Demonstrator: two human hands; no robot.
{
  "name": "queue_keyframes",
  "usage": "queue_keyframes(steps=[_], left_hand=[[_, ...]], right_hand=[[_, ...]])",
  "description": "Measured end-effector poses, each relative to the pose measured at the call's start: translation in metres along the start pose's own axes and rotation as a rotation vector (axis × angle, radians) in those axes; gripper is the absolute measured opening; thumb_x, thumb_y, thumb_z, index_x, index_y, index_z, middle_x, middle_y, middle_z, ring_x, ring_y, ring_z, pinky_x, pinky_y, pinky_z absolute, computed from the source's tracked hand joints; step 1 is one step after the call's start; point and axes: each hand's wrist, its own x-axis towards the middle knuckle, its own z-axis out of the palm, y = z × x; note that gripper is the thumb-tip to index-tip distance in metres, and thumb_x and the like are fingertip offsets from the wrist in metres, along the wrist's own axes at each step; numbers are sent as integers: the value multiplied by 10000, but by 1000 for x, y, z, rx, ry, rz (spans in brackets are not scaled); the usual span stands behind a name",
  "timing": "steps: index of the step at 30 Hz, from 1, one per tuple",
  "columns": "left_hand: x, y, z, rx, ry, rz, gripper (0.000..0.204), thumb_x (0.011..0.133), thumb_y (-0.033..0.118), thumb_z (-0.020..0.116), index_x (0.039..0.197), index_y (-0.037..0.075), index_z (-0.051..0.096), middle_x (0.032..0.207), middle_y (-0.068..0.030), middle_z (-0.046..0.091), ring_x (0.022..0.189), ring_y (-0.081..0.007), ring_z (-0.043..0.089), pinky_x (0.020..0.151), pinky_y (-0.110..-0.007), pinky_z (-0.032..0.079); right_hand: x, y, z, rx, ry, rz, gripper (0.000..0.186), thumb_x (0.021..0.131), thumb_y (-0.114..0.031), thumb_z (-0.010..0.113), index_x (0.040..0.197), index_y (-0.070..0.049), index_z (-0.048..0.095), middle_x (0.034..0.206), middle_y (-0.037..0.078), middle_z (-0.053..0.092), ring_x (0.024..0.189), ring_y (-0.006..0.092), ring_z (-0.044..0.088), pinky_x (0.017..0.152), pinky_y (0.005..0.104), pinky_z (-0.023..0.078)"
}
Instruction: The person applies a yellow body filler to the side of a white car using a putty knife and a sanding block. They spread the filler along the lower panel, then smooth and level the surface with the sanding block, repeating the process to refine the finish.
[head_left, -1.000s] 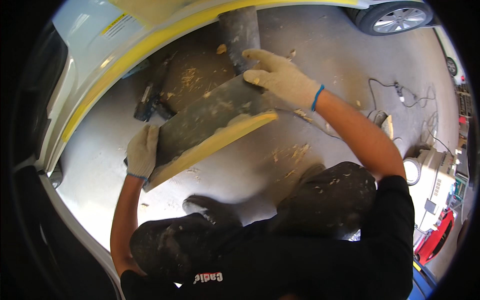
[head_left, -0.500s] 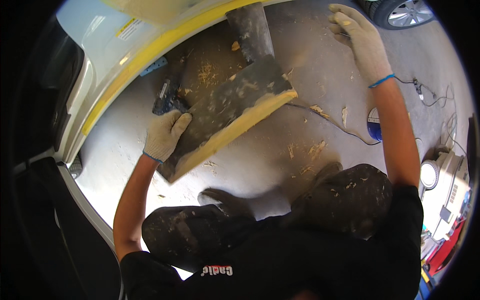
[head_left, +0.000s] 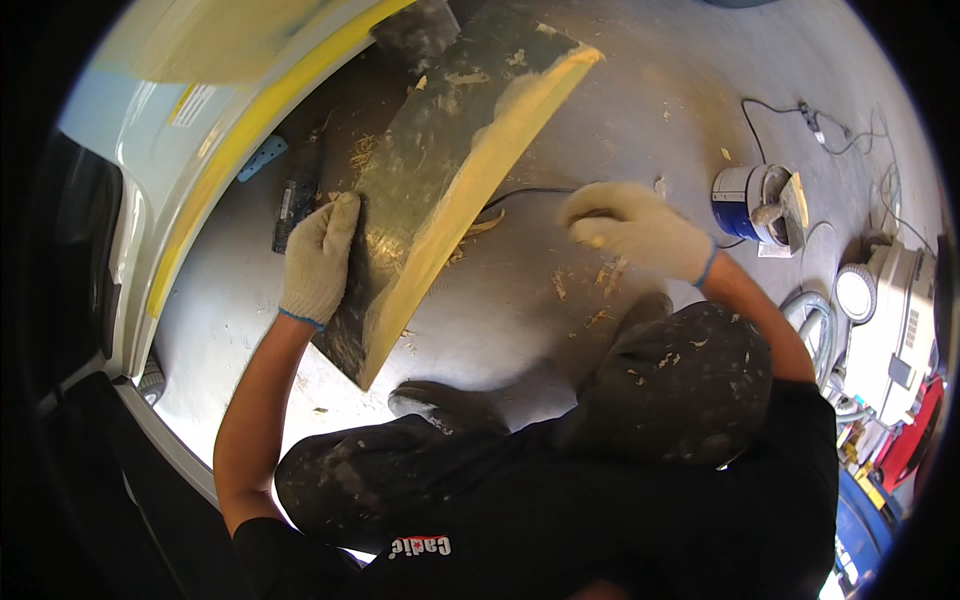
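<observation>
Dark-grey rectangular board, yellow-smeared along right edge; white-gloved left hand pinches left edge; white-gloved right hand apart, half-curled, thumb parted.

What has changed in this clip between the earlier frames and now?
The right hand has come off the dark board, swung out to the right, then drawn back nearer the body, apart from the board. The board's far end has swung away from the person, so it slants more steeply. The left hand stays on its left edge.

Dark flat board, slanted; smeared, scuffed (yellow-edged)
</observation>
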Motion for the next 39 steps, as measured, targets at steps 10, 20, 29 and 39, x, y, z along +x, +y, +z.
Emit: queue_keyframes(steps=[10, 20, 29, 39], left_hand=[[17, 57, 52, -23, -178, -188, 706, 1146, 583, 556, 1204, -94, 747, 976, -48, 736, 934, -128, 618, 898, -317, 519], [34, 17, 60, -1106, -1263, -463, 546, 1125, 510, 583, 792, 84, 509, 609, -25, 452, 460, -156, 415, 413, -334, 316], [24, 21, 62, -1252, -1418, -531, 523, 1116, 497, 568, 863, 40, 545, 718, -65, 533, 532, -183, 471, 493, -349, 400], [16, -2, 54, -1084, -1298, -491, 589, 1126, 541, 550, 750, 96, 460, 582, -19, 427, 442, -130, 369, 391, -313, 274]], right_hand=[[16, -15, 18, -37, -552, -275, 509, 986, -256, 647, 1431, -14, 705, 1303, 230, 766, 1235, 365, 706, 1107, 432, 533], [-8, 0, -87, -15, 404, -270, 356, 1023, -222, 612, 1250, -1, 774, 1128, 205, 795, 1057, 323, 758, 976, 418, 588], [-8, -36, -121, -13, 177, -433, 322, 1009, -214, 634, 1160, 19, 797, 1016, 144, 799, 942, 242, 736, 896, 362, 589], [58, 67, -164, 1317, 367, -662, 322, 989, -180, 702, 1234, 18, 770, 1124, 135, 801, 971, 244, 780, 895, 387, 644]])
